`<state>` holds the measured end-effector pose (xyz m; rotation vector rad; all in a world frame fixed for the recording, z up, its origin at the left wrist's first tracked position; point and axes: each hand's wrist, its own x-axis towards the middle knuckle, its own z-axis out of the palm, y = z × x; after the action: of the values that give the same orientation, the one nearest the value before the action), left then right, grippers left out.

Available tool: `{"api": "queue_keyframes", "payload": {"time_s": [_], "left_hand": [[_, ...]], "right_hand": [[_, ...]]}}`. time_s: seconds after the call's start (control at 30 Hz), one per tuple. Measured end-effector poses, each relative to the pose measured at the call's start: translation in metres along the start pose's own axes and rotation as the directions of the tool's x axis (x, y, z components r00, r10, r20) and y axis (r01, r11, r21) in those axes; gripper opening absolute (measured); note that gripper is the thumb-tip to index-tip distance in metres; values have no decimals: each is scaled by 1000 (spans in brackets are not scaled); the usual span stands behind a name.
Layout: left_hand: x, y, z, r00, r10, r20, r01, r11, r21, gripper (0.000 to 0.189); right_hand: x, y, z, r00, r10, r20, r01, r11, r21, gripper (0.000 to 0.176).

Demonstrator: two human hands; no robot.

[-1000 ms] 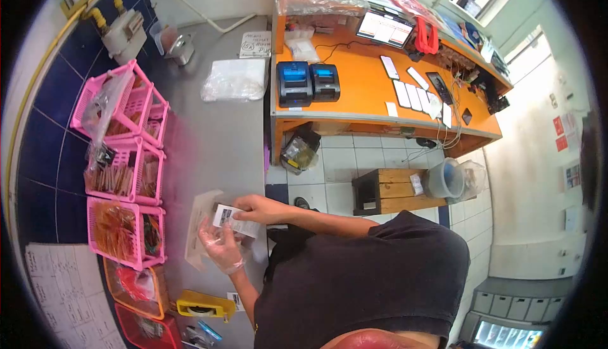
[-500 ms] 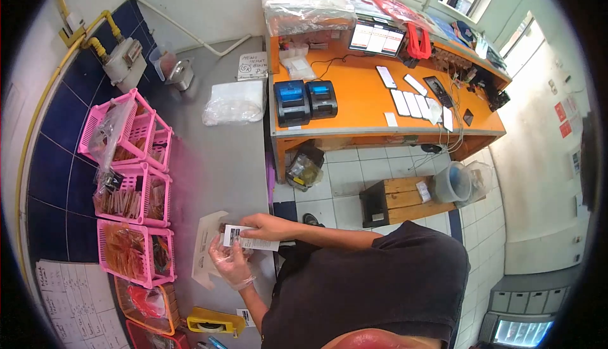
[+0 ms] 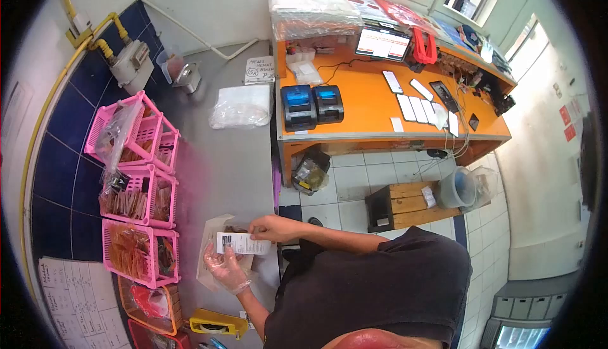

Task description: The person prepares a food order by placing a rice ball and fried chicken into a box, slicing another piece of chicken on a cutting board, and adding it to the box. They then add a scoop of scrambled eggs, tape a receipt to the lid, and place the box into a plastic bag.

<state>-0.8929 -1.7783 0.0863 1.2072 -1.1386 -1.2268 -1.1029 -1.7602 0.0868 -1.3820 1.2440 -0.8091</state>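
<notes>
A white printed slip (image 3: 250, 243) with a dark block at one end lies across an open paper box (image 3: 207, 272) on the grey counter. My left hand (image 3: 227, 272), in a clear plastic glove, has its thumb over the slip's lower edge and holds it. My bare right hand (image 3: 278, 228) pinches the slip's upper right edge with curled fingers. Something brown shows in the box just above the slip; I cannot make out what it is. Nearer the bottom, a yellow tape dispenser (image 3: 218, 323) sits on the counter.
Pink baskets (image 3: 140, 252) of small packets line the wall, with an orange basket (image 3: 151, 304) below them. Stacked plastic bags (image 3: 240, 106) lie farther along the counter. An orange desk (image 3: 367, 89) holds two printers (image 3: 313, 107), phones and a monitor (image 3: 382, 44).
My right hand has shifted from the middle of the slip to its upper right edge. More of the print now shows. The whole view has shifted slightly.
</notes>
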Motion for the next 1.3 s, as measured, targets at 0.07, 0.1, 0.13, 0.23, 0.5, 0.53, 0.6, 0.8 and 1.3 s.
{"api": "queue_keyframes", "payload": {"time_s": [0.07, 0.1, 0.13, 0.23, 0.5, 0.53, 0.6, 0.8, 1.3], "left_hand": [[-1, 3, -2, 1000, -3, -18, 3, 1000, 6, 46], [-1, 5, -1, 1000, -6, -25, 6, 1000, 8, 46], [-1, 3, -2, 999, -1, -33, 1, 1000, 8, 46], [-1, -5, -2, 1000, 25, 1, -25, 999, -39, 46], [-10, 0, 16, 998, -58, 30, 59, 997, -41, 47], [-10, -7, 15, 997, -71, 37, 73, 997, -33, 48], [-11, -18, 12, 993, -73, 88, 73, 997, 2, 48], [-15, -38, 24, 979, -136, 152, 128, 990, 61, 49], [-19, -25, 68, 972, -70, 222, 44, 992, 120, 43]], "right_hand": [[-1, 0, -2, 997, 64, 35, -64, 998, 0, 29], [0, 4, -4, 998, 50, 27, -50, 999, -6, 27], [1, 8, -5, 999, 37, 18, -37, 999, -11, 25], [-1, 11, -11, 998, 63, 10, -64, 998, 7, 22], [-4, 26, -16, 990, 25, -138, -31, 999, -37, 24], [-3, 30, -13, 986, -17, -166, 2, 996, -92, 28], [-7, 36, -12, 975, -46, -219, 17, 991, -130, 32], [-31, 47, -3, 967, 121, -222, -138, 988, -63, 46], [-36, 42, -26, 989, -36, -143, 40, 999, 28, 36]]}}
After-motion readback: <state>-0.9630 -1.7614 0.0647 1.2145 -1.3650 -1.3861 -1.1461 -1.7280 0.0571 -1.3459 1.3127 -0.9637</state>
